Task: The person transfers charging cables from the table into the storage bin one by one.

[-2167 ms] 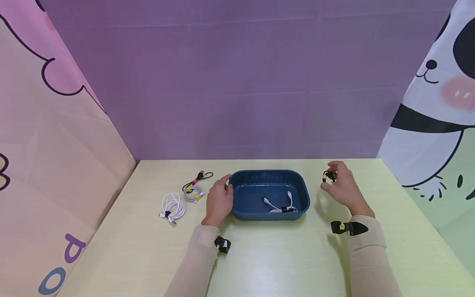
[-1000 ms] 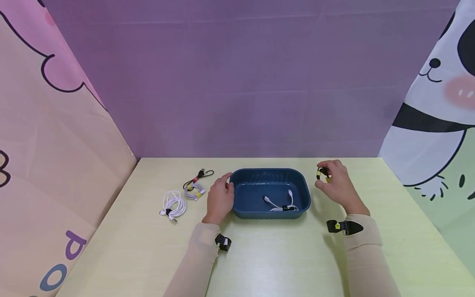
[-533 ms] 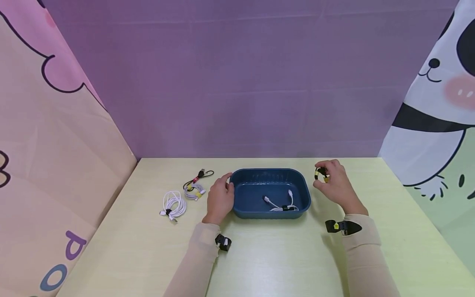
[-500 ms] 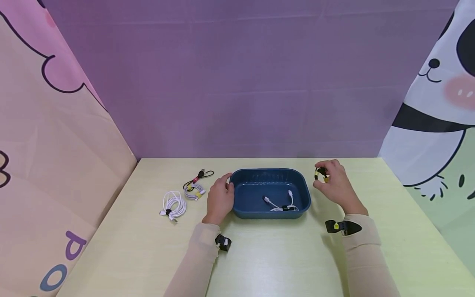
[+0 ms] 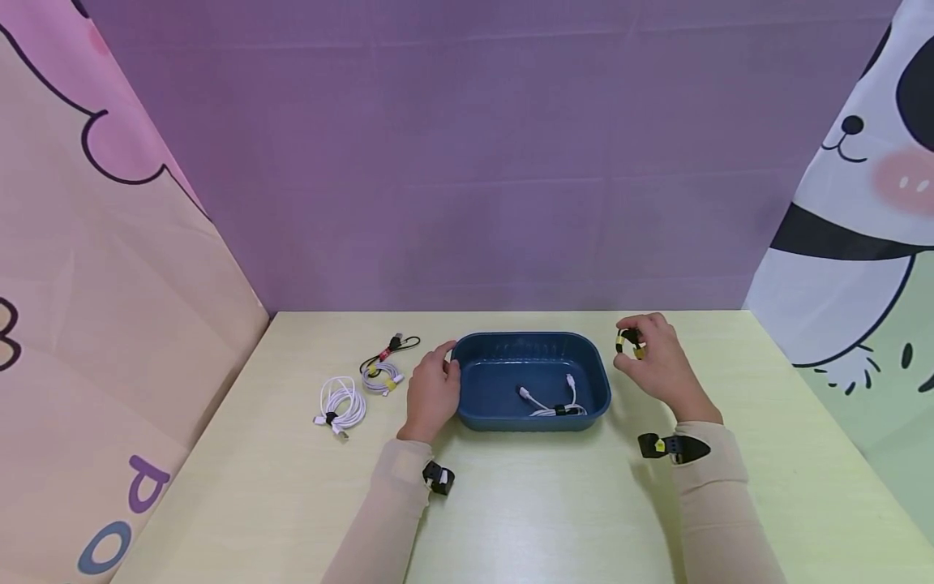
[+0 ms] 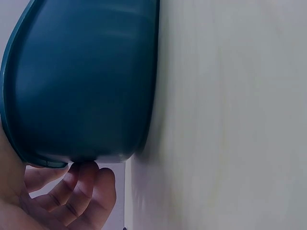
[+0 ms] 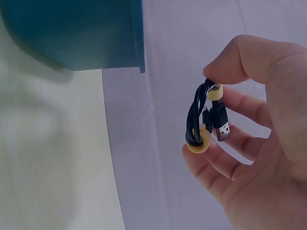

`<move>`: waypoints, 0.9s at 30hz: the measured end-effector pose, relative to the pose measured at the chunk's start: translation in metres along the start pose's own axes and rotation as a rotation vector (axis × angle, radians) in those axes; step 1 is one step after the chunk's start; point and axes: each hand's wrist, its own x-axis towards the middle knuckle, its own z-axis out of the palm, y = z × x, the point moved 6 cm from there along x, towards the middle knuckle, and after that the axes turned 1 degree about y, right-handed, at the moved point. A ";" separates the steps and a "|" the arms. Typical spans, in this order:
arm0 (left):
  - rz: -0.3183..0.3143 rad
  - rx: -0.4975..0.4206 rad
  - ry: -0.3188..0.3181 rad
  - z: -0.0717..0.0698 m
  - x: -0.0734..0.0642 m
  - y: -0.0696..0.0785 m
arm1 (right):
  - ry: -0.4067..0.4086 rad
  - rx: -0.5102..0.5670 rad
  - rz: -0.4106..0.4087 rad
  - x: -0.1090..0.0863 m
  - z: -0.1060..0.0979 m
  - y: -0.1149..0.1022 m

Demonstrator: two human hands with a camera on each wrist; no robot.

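My left hand [image 5: 430, 395] grips the left end of a dark blue plastic basin [image 5: 533, 423]. In the left wrist view its fingers [image 6: 86, 187] curl up against the outside of the basin's end wall, below the rim. Right of the basin, my right hand [image 5: 660, 361] pinches a coiled black USB cable [image 7: 195, 112] between thumb and fingers. Two yellow ties hold the coil, and its metal USB plug hangs inside the hand. A white cable [image 5: 558, 410] with a black tie lies inside the basin, toward the near right.
Left of the basin lie a large white coiled cable [image 5: 343, 405], a pale lilac cable [image 5: 381, 379] with yellow ties, and a black USB cable [image 5: 394, 346] with a red tie. A purple cloth backdrop [image 5: 467, 162] rises behind the table [image 5: 540, 511].
My right hand has moved left toward the basin with the black cable, slowing in the last half second. My left hand, the basin and the other cables stay put.
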 end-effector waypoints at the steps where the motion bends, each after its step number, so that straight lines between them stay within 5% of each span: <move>1: 0.001 0.000 -0.001 0.000 0.000 0.000 | 0.000 0.002 0.000 0.000 0.000 0.000; 27: -0.010 0.002 -0.007 -0.001 -0.001 0.001 | 0.004 0.017 -0.011 -0.001 -0.001 -0.011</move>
